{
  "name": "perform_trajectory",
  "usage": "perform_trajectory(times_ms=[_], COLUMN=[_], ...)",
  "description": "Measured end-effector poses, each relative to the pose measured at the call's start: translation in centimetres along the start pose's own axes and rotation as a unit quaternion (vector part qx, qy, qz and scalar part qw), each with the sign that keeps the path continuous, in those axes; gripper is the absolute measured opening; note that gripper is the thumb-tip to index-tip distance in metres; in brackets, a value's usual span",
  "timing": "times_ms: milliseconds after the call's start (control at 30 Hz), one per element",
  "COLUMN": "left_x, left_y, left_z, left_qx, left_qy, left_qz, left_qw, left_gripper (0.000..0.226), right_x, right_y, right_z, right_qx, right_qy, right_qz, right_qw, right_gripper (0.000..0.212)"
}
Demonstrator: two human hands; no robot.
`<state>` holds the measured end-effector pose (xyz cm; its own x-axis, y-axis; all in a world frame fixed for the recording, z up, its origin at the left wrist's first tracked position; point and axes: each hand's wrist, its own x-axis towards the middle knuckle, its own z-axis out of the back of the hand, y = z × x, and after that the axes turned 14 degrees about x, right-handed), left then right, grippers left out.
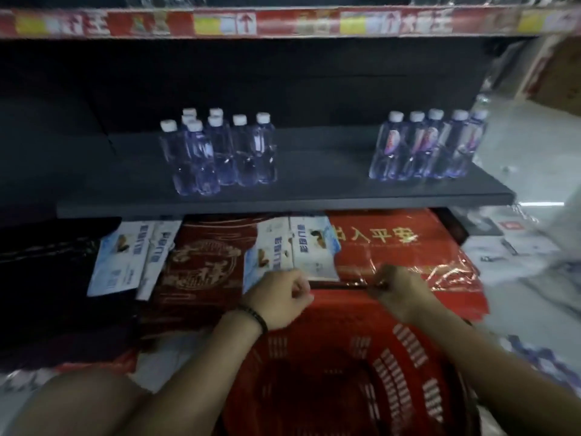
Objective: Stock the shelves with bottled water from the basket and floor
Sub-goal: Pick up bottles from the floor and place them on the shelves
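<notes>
Writing is blurred: gold Chinese characters mark a red mat under the dark shelf. Clear, white-capped water bottles stand there in two clusters. Left hand and right hand grip the red basket's black handle.

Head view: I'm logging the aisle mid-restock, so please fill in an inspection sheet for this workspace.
Surface: dark shelf, dimly lit.
Job's things: left bottle group and right bottle group upright on it, apart; red basket below, no bottles visible inside.
Clutter: red gift boxes and white cartons under the shelf.
Grippers: left hand and right hand both grip the basket handle.
Cables: nothing seen.
Surroundings: price strip above; blurred pale packaging at right.
</notes>
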<state>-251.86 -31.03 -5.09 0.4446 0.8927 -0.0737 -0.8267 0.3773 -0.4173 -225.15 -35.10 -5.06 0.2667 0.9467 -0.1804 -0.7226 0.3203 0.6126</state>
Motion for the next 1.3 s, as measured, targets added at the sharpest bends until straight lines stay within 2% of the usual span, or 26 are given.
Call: perform_trajectory(times_ms=[67, 133, 200, 267, 333, 433, 600, 700, 767, 933, 1033, 1133, 1300], left_x=[-1.8, -3.3, -4.8, -6.2, -7.5, -9.4, -11.4, -12.2, -12.6, -13.9, -15.2, -16.8, -19.6], left_y=[-1.9, -3.5, -5.0, -6.0, -6.2, -5.4, -4.8, -5.0, -4.4, -2.1, 0.5, 3.5, 7.2], left_z=[-3.7, -7.4, -10.6, -13.0, -14.7, -15.8, -17.0, -17.4, -17.4, -17.1, -16.5, -15.4, -13.6], left_qx=[0.005, 0.017, 0.020, 0.019, 0.026, 0.052, 0.074, 0.048, 0.053, 0.075, 0.068, 0.101, 0.141], left_qy=[0.027, 0.034, 0.047, 0.058, 0.060, 0.067, 0.075, 0.059, 0.035, 0.019, -0.012, -0.046, -0.037], left_qz=[0.004, 0.012, 0.024, 0.044, 0.058, 0.089, 0.141, 0.162, 0.156, 0.161, 0.198, 0.238, 0.314], left_qw=[1.000, 0.999, 0.998, 0.997, 0.996, 0.992, 0.984, 0.984, 0.986, 0.984, 0.978, 0.965, 0.938], left_gripper=[0.016, 0.021, 0.025, 0.026, 0.025, 0.026, 0.024, 0.030, 0.037, 0.040, 0.064, 0.063, 0.072], right_x=[-2.1, -4.5, -6.6, -7.7, -8.0, -6.5, -6.8, -7.4, -6.8, -6.2, -5.9, -5.8, -7.7], right_y=[-4.5, -7.9, -10.2, -11.8, -12.5, -14.0, -12.8, -10.4, -9.1, -4.0, -0.5, 2.9, 8.8], right_z=[-0.8, -1.7, -2.4, -3.1, -3.1, -3.1, -3.0, -4.5, -6.4, -11.8, -15.6, -19.3, -23.9], right_qx=[-0.044, -0.062, -0.067, -0.068, -0.061, 0.001, 0.095, 0.096, 0.102, 0.121, 0.115, 0.090, 0.116], right_qy=[-0.011, -0.030, -0.036, -0.042, -0.055, -0.087, -0.058, -0.006, 0.030, 0.109, 0.139, 0.156, 0.210], right_qz=[-0.085, -0.171, -0.200, -0.187, -0.188, -0.186, -0.083, -0.023, 0.009, 0.129, 0.162, 0.192, 0.244], right_qw=[0.995, 0.983, 0.977, 0.979, 0.979, 0.979, 0.990, 0.995, 0.994, 0.978, 0.970, 0.965, 0.940], right_gripper=[0.053, 0.068, 0.077, 0.086, 0.084, 0.064, 0.017, 0.007, 0.008, 0.029, 0.030, 0.033, 0.038])
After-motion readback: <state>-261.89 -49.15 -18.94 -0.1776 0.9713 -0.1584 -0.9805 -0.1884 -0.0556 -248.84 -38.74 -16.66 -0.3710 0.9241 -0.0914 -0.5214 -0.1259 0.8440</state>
